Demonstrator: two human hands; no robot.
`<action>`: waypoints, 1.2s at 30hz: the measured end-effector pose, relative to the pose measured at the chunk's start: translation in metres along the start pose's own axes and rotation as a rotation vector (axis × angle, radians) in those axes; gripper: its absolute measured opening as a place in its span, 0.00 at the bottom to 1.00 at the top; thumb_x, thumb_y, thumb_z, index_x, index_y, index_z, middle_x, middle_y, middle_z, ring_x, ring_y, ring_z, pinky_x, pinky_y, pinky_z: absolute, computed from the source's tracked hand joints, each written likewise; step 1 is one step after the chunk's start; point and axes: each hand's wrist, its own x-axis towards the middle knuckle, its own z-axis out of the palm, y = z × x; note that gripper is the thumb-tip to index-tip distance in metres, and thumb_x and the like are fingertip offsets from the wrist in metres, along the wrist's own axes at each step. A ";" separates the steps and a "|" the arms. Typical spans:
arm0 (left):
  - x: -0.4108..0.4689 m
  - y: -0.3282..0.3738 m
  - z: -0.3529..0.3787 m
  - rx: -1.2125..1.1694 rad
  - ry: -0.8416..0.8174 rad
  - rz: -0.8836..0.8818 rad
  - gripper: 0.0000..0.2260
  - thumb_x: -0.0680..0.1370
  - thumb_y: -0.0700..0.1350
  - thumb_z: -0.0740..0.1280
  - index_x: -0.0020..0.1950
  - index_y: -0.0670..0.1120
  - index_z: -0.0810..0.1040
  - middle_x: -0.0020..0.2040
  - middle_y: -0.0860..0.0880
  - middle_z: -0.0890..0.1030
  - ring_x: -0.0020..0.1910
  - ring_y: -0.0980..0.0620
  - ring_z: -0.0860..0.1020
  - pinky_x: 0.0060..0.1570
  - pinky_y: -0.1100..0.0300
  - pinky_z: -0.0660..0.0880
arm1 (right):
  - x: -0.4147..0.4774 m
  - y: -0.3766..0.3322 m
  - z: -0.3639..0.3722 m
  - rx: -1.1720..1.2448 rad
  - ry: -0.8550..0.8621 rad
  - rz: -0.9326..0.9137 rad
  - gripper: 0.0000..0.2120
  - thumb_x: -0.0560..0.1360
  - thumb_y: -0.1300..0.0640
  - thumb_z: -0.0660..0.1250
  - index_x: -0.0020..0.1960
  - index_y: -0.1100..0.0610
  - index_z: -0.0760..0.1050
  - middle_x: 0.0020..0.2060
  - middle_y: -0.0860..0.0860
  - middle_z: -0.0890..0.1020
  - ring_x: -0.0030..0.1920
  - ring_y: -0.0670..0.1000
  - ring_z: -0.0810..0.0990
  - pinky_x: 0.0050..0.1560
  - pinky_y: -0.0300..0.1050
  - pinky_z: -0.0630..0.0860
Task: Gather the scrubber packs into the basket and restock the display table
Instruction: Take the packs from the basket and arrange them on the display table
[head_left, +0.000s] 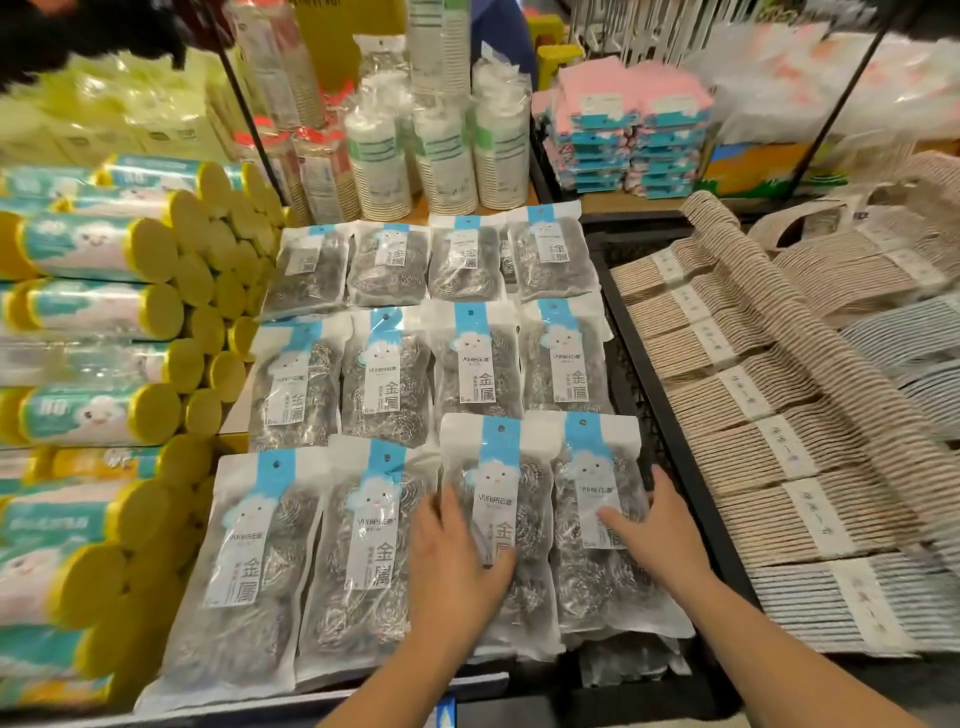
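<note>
Clear plastic packs of steel-wool scrubbers with blue-and-white cloud labels (457, 353) lie in three rows on the display table (234, 410), between yellow-capped rolls (104, 249) and a black wire basket (670, 447). The left hand (457, 566) rests flat, fingers together, on one front-row pack (498, 514). The right hand (654, 535) lies open, fingers slightly apart, on the neighbouring pack (592, 499).
</note>
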 end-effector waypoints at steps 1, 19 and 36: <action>-0.002 -0.001 -0.001 0.070 -0.002 0.052 0.45 0.73 0.63 0.69 0.81 0.54 0.45 0.79 0.46 0.50 0.79 0.45 0.52 0.77 0.47 0.56 | -0.001 -0.001 0.000 -0.055 0.026 -0.029 0.48 0.71 0.41 0.73 0.80 0.51 0.50 0.76 0.55 0.63 0.73 0.57 0.66 0.68 0.57 0.70; -0.054 -0.137 -0.092 0.036 0.159 0.076 0.36 0.73 0.67 0.64 0.78 0.55 0.60 0.79 0.51 0.55 0.79 0.49 0.51 0.76 0.50 0.58 | -0.105 -0.130 0.099 -0.175 0.098 -0.805 0.24 0.72 0.46 0.71 0.64 0.56 0.73 0.57 0.51 0.76 0.59 0.52 0.75 0.58 0.47 0.71; -0.375 -0.578 -0.172 -0.177 0.474 -0.955 0.34 0.68 0.69 0.63 0.68 0.50 0.74 0.63 0.47 0.77 0.65 0.42 0.73 0.63 0.49 0.72 | -0.434 -0.162 0.497 -0.484 -0.773 -1.057 0.21 0.75 0.49 0.71 0.65 0.51 0.72 0.56 0.46 0.76 0.59 0.47 0.75 0.58 0.42 0.72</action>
